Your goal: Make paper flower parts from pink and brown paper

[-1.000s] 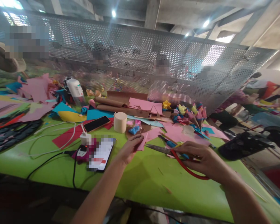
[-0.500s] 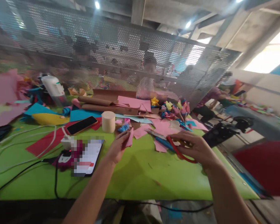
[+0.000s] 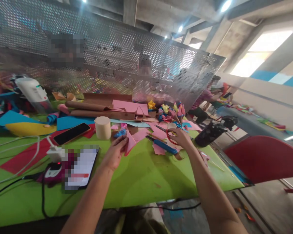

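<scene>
My left hand (image 3: pixel 114 152) is closed on a folded piece of pink paper (image 3: pixel 130 143), pinched between thumb and fingers above the green table. My right hand (image 3: pixel 180 138) has hold of the red-handled scissors (image 3: pixel 170 135), low over the paper scraps, with the blades pointing away to the left. Just in front of the scissors lies a blue-handled tool (image 3: pixel 164 147) with a dark tip; I cannot make out its kind. Beyond my left hand is a shiny blue and pink bundle (image 3: pixel 120 132). Pink paper scraps (image 3: pixel 158 149) lie around the tool.
A cream cylinder (image 3: pixel 103 127) stands left of centre, near a dark phone (image 3: pixel 72 133) and a lit phone (image 3: pixel 84 167). Cables run from a power strip (image 3: pixel 53 172). Paper flowers (image 3: pixel 172 113) and brown rolls (image 3: pixel 100 113) lie behind. A black bottle (image 3: pixel 206 133) is at right.
The view has shifted to the right. My right hand has carried the scissors away from the blue-handled tool, further back over the scraps. The pink paper in my left hand now shows more of its face.
</scene>
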A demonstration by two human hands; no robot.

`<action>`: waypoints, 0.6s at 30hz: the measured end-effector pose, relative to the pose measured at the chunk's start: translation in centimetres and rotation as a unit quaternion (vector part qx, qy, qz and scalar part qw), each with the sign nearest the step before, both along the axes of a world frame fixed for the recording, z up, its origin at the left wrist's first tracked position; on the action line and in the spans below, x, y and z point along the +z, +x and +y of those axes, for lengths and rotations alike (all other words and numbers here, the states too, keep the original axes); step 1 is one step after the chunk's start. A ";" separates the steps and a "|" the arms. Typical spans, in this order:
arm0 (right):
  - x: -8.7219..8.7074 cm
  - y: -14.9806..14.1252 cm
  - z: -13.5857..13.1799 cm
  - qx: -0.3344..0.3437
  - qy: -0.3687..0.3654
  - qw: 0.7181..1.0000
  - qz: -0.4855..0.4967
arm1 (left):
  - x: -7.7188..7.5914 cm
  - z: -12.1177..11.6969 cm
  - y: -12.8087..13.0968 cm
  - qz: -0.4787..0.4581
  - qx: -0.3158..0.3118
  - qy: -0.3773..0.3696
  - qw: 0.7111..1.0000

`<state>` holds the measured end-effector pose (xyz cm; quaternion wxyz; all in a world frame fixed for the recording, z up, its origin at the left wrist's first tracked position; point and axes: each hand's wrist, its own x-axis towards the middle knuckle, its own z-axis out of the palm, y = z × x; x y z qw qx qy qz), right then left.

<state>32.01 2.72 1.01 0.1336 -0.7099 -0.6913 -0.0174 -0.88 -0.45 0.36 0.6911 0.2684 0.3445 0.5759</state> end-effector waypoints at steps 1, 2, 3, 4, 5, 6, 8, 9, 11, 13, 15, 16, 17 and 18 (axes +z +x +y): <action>-0.4 -0.1 0.4 -0.007 -0.003 1.000 -0.002 | 0.0 0.0 0.0 0.015 -0.008 0.015 1.000; -0.7 -0.2 0.6 -0.013 -0.006 1.000 -0.003 | -0.1 0.0 0.0 0.031 -0.017 0.031 0.999; -0.9 -0.2 0.7 -0.020 -0.010 1.000 -0.005 | -0.1 0.1 0.0 0.046 -0.024 0.047 0.998; -1.0 -0.1 0.6 -0.027 -0.014 1.000 -0.006 | -0.2 0.1 0.0 0.062 -0.030 0.062 0.996; -1.0 -0.1 0.5 -0.036 -0.016 0.999 -0.006 | -0.3 0.1 0.0 0.077 -0.031 0.074 0.994; -1.0 -0.1 0.2 -0.047 -0.016 0.999 -0.006 | -0.5 0.1 0.0 0.094 -0.030 0.083 0.992; -0.6 -0.4 -0.4 -0.068 -0.003 0.998 -0.007 | -0.7 0.2 0.0 0.126 -0.020 0.098 0.987; -0.3 -0.9 -0.7 -0.068 0.013 0.998 0.005 | -0.9 0.2 0.1 0.140 -0.017 0.103 0.985; 0.1 -2.8 -1.4 -0.021 0.064 0.994 0.089 | -1.1 0.3 0.1 0.165 -0.013 0.116 0.979; 0.4 -5.7 -2.1 0.088 0.087 0.959 0.256 | -1.4 0.5 0.2 0.194 -0.011 0.136 0.971; 0.2 -9.1 -2.7 0.160 0.050 0.910 0.380 | -1.7 0.7 0.2 0.224 -0.003 0.159 0.961; 0.0 -10.7 -2.9 0.177 0.029 0.890 0.420 | -1.9 0.8 0.3 0.237 0.001 0.171 0.956; -0.3 -12.2 -3.2 0.182 0.012 0.877 0.445 | -2.0 0.9 0.3 0.248 0.001 0.180 0.952; -0.6 -13.3 -3.3 0.181 0.002 0.867 0.464 | -2.2 1.0 0.4 0.259 0.000 0.188 0.948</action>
